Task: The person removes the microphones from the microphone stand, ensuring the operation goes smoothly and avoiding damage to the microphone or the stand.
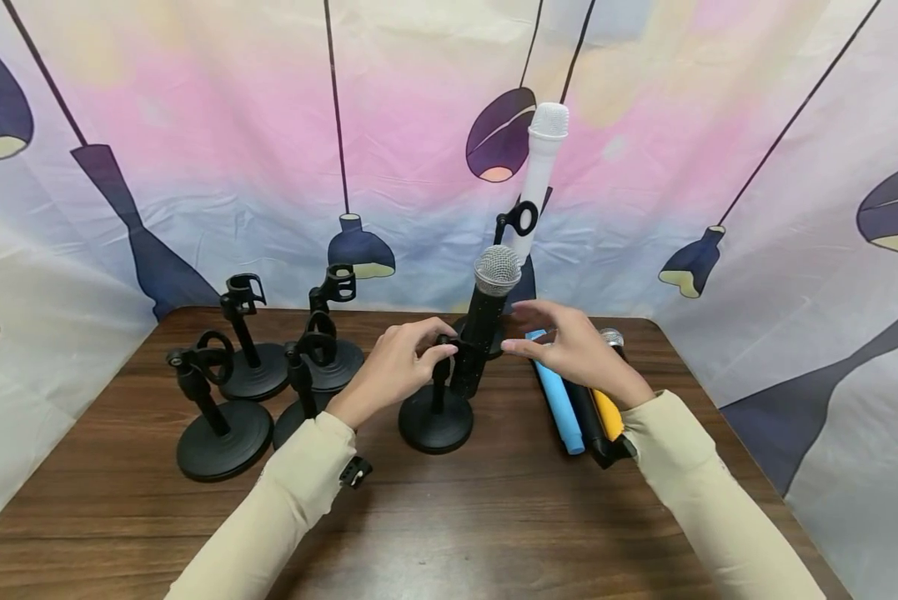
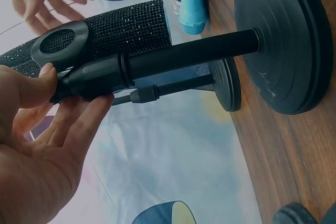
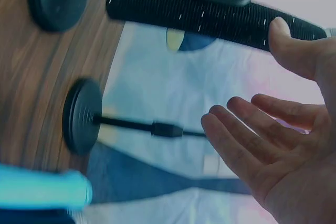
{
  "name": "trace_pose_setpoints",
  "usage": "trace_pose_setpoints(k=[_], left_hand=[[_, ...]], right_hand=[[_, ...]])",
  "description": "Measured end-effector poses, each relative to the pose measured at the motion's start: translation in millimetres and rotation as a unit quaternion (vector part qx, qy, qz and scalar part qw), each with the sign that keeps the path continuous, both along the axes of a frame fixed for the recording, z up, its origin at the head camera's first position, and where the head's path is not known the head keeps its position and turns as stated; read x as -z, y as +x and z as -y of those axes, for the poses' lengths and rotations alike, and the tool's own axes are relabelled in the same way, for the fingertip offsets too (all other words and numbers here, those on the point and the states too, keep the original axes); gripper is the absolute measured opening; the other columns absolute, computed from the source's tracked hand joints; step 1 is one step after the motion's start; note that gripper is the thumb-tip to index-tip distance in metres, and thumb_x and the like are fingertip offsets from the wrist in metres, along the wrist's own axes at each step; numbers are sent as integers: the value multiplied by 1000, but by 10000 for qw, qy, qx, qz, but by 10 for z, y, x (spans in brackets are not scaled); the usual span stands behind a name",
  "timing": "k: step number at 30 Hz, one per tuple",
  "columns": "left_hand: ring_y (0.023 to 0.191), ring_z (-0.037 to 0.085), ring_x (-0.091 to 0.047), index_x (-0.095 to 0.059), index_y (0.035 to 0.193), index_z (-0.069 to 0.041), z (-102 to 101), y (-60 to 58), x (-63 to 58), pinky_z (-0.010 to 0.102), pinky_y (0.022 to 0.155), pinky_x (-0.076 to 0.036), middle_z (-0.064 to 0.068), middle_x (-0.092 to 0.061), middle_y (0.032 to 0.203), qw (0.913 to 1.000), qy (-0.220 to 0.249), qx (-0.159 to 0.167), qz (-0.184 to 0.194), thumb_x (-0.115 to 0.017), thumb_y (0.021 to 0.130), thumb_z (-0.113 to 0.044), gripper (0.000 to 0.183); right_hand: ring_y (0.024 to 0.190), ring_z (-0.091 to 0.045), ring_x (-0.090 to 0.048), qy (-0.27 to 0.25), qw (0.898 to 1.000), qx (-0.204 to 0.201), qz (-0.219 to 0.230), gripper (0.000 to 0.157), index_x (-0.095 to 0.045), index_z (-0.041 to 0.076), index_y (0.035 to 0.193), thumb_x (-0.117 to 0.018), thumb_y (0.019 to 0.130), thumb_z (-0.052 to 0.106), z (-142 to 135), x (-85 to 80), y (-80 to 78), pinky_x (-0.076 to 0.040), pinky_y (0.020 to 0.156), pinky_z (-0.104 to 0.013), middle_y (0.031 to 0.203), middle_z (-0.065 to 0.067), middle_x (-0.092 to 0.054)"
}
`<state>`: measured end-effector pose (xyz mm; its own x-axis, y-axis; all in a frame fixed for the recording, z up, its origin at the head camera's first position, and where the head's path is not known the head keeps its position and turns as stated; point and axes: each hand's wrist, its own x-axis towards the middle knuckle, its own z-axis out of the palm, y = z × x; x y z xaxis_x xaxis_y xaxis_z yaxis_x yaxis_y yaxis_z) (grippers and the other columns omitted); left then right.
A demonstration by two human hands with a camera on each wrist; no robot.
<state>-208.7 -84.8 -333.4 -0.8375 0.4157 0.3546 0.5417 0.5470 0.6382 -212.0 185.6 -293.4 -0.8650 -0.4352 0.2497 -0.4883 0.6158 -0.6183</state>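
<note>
A black glittery microphone [image 1: 483,325] with a silver mesh head leans upright in the clip [image 2: 83,43] of a black round-based stand [image 1: 435,422]. My left hand [image 1: 394,360] pinches that stand's joint just below the clip, thumb on one side and fingers on the other. To the right of the microphone, my right hand [image 1: 572,346] is held with spread, relaxed fingers and grips nothing. Its thumb [image 3: 282,27] overlaps the microphone in the right wrist view, while the head view shows a gap between them. Behind, a white microphone [image 1: 540,171] stands in another stand's clip [image 1: 522,218].
Several stands with bare clips, one a round-based stand [image 1: 225,442], are grouped on the left of the wooden table [image 1: 449,533]. A blue microphone [image 1: 561,404], a black one [image 1: 585,417] and a yellow one [image 1: 609,414] lie on the right. A patterned cloth [image 1: 253,108] hangs behind.
</note>
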Motion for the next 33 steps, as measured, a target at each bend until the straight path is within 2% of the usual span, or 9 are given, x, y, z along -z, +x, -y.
trace_pose_setpoints(k=[7,15,21,28,33], left_hand=[[60,16,-50,-70,121,-16,70,42,17,34,58,-42,2,-68,90,10000,28,-11,32,-62,104,-23,20],[58,12,-58,-69,122,-15,144,104,14,34,58,-45,3,-65,81,9999,69,-26,86,-63,103,-23,21],[61,12,-60,-70,122,-16,200,143,4,36,61,-48,1,-66,87,9997,146,-126,179,-64,103,-24,22],[75,15,-69,-71,125,-15,233,160,34,37,72,-57,3,-71,93,9958,697,-84,586,-66,101,-24,25],[74,20,-70,-73,123,-13,214,163,64,39,67,-59,4,-74,102,9906,1219,-72,614,-72,97,-24,28]], right_hand=[[120,-32,-62,-709,9963,-281,387,67,-45,0,148,-77,93,24,271,44,20,-54,94,-49,135,-17,-59],[119,-34,-63,-1262,9884,-676,515,60,-47,1,145,-76,94,15,472,171,28,-54,96,-47,132,-18,-59],[111,-33,-67,-1732,9806,-723,558,55,-52,0,140,-77,92,9,558,267,19,-57,91,-42,125,-18,-63],[108,-32,-68,-2023,9757,-646,547,49,-57,3,136,-77,92,8,601,357,21,-57,90,-42,123,-14,-65],[110,-31,-67,-2129,9731,-686,548,49,-56,1,136,-76,92,7,605,397,8,-56,93,-39,123,-15,-64]])
